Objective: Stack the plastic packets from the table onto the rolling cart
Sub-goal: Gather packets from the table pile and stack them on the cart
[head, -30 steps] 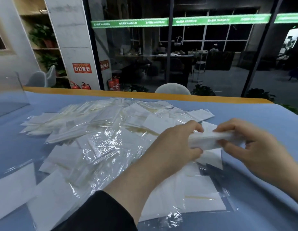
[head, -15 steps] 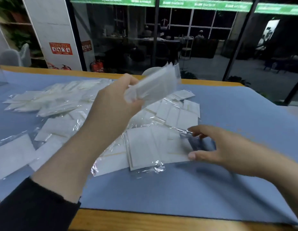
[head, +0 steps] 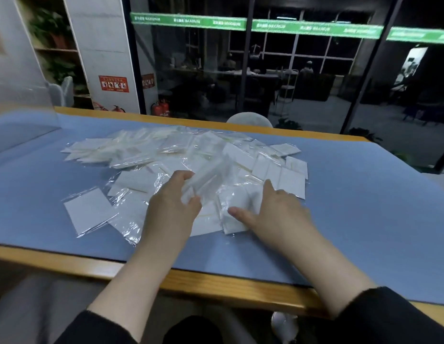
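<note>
Overhead, a green band [head: 315, 28] runs along the glass wall; its white lettering is blurred, though "MAXIMUM" can just be made out in places. A red sign [head: 113, 83] on the white pillar carries small pictures and writing too small to read. Two red extinguishers [head: 161, 108] stand at the foot of the glass.

On the blue mat [head: 364, 207] of the wood-edged table [head: 216, 286] lies a loose spread of packets [head: 146, 157], clear plastic with white inserts; no print on them is legible. The left hand [head: 172, 207] grips a small stack [head: 207, 181] of packets, thumb on the near side and fingers curled over the top, tilted up just above the spread. The right hand [head: 275, 209] rests flat on the packets beside it, fingers straight and spread, grasping nothing.
</note>
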Demonstrator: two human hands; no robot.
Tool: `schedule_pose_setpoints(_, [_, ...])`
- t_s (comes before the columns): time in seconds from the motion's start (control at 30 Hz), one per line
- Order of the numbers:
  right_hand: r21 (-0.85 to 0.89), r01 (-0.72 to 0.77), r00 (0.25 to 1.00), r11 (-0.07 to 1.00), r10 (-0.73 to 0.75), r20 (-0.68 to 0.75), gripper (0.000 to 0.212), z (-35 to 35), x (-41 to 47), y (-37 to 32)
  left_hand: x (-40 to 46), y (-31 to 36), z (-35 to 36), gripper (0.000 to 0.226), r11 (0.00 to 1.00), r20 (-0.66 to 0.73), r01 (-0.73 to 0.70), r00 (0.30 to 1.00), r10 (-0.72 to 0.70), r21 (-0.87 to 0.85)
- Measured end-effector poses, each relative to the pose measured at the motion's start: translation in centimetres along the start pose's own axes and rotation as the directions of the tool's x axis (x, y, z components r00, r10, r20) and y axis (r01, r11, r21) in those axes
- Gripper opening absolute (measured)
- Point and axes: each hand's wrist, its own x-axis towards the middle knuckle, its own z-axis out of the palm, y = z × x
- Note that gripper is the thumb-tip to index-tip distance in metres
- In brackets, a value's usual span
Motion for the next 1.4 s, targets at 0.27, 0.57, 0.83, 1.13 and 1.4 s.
schedule_pose_setpoints(0.27, [0.368, 0.056, 0.998, 0.928, -0.041, -0.046, 0.079, 0.5, 0.8, -0.7, 0.5, -0.6, -0.4, 0.035, 0.991, 0.025, 0.047, 0.999, -0.044, -0.123])
schedule_pose_setpoints(0.57, [0.315, 0.333, 0.917, 0.889, -0.227, -0.328, 0.017, -5.5, 0.1, 4.9, 0.5, -0.5, -1.0, 0.048, 0.944, -0.089, 0.077, 0.990, -0.112, -0.321])
schedule_pose_setpoints(0.83, [0.088, 0.620, 0.777, 0.780, -0.594, -0.211, 0.026, -5.0, -1.0, 5.1, -0.7, 1.6, 0.2, 0.045, 0.949, 0.181, 0.036, 0.983, 0.022, -0.313])
schedule_pose_setpoints(1.13, [0.681, 0.363, 0.932, 0.636, -0.252, -0.261, 0.100, 0.5, 0.2, 6.4, -1.8, 3.7, 3.1, 0.020, 0.865, 0.252, 0.170, 0.966, -0.052, -0.472])
schedule_pose_setpoints(1.4, [0.663, 0.442, 0.896, 0.604, -0.271, -0.350, 0.064, 0.5, 0.4, 5.4, -2.5, 4.7, 5.5, 0.014, 0.897, -0.018, 0.051, 0.998, -0.065, -0.440])
